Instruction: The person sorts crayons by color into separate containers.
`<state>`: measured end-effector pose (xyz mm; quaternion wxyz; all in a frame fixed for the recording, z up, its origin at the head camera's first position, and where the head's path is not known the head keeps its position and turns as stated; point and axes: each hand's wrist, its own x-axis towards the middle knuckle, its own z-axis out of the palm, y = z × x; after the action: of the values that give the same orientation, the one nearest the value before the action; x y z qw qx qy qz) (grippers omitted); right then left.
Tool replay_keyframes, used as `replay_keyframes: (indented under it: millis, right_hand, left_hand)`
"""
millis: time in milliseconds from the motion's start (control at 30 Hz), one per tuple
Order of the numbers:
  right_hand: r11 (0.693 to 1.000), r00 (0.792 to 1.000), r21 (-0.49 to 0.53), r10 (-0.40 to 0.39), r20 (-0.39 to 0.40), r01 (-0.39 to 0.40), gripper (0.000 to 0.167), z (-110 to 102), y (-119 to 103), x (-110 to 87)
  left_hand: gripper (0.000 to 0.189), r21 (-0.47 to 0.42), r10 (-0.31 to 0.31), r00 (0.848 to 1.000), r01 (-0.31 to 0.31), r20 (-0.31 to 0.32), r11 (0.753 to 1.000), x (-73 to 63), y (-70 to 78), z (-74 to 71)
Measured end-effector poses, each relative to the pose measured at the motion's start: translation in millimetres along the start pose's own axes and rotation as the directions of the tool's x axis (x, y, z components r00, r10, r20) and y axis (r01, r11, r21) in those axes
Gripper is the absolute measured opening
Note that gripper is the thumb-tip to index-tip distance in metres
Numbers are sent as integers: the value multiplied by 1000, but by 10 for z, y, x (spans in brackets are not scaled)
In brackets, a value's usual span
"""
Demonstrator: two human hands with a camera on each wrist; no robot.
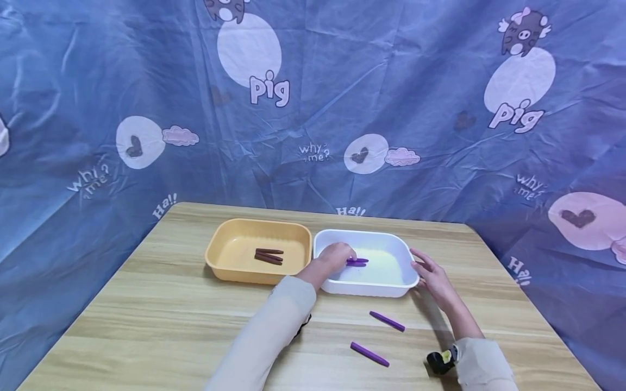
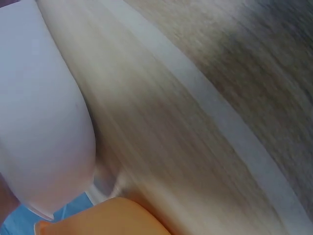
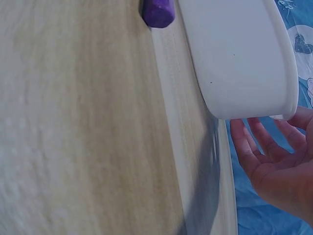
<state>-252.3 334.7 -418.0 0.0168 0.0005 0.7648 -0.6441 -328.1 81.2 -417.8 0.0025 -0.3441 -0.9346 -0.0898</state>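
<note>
Sleeved arms [image 1: 264,334] outstretched — left fingers [image 1: 347,252] in white tray [image 1: 367,289], grip unclear, right fingers [image 1: 426,260] loosely spread against it

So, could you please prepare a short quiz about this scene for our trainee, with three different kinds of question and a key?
1. How many purple crayons can be seen lying on the tabletop, outside the white tray?
2. True or false: the brown crayons lie in the white tray.
3. Fill in: the person's ____ hand is at the white tray's right end.

Key:
1. Two.
2. False; they lie in the yellow tray.
3. Right; the right hand is there.
</note>
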Motion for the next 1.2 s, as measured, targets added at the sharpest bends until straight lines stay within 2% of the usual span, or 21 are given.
replay_keyframes:
  millis: [100, 200, 333, 467, 600, 733, 833, 933, 1033, 1100, 1200]
  right_hand:
    - [1000, 1000, 0, -4, 0, 4, 53, 3, -4, 8]
    - [1000, 1000, 6, -7, 1, 7, 53, 6, -8, 13]
    - [1000, 1000, 19, -3, 5, 3, 54, 3, -9, 18]
    - [1000, 1000, 26, 0, 5, 0, 55, -10, -6, 25]
    - [1000, 1000, 29, 2, 4, -2, 55, -26, -4, 29]
    - [1000, 1000, 24, 5, 4, -5, 55, -32, -2, 30]
    - [1000, 1000, 10, 4, 11, -4, 56, -34, 3, 41]
    - [1000, 1000, -4, 4, 12, -4, 56, -36, 7, 56]
    - [1000, 1000, -11, 6, 6, -6, 55, -38, 7, 69]
    - [1000, 1000, -9, 6, 1, -6, 55, -41, 7, 75]
    - [1000, 1000, -10, 0, 1, 0, 55, -44, 12, 80]
  left_hand:
    - [35, -23, 1, 1000, -2, -17, 1000, -9, -14, -30]
    - [33, -17, 29, 999, -30, -45, 999, -38, -28, -79]
    - [27, 13, 98, 992, -97, -73, 995, -114, -32, -165]
    - [20, 27, 177, 977, -175, -119, 984, -229, -3, -267]
    - [17, 53, 269, 948, -263, -169, 963, -370, 73, -347]
    - [19, 114, 350, 921, -335, -173, 935, -520, 184, -384]
    - [21, 150, 410, 895, -388, -173, 909, -623, 278, -391]
    - [20, 185, 473, 860, -442, -189, 878, -715, 357, -374]
    - [20, 196, 512, 836, -478, -197, 856, -808, 420, -341]
    - [21, 216, 532, 825, -494, -192, 842, -862, 458, -305]
    - [22, 236, 555, 815, -514, -166, 825, -928, 513, -234]
